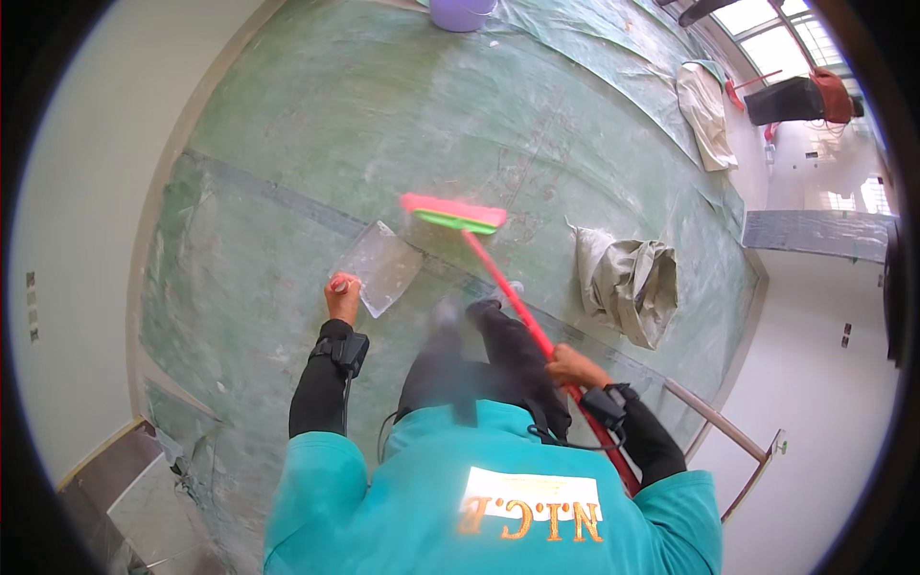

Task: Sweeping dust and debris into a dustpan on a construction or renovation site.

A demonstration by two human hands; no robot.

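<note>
My left hand [343, 298] grips the red handle of a dustpan [384, 267], whose pale, dusty pan lies low over the floor in front of my feet. In my right hand [577, 368] is the red pole of a broom [505, 287]. The pole slants forward and left from beside my right hip. Its pink-bristled head with a green edge [454, 213] is slightly blurred and sits on the floor, just beyond the dustpan and to its right, apart from it.
Dusty green sheeting [323, 115] covers the floor, with a dark seam across it. A crumpled woven sack [625, 287] stands right of my feet. Farther off are a purple bucket [460, 16] and a pale sack [704, 115]. A wooden frame [715, 420] leans at right, near the wall.
</note>
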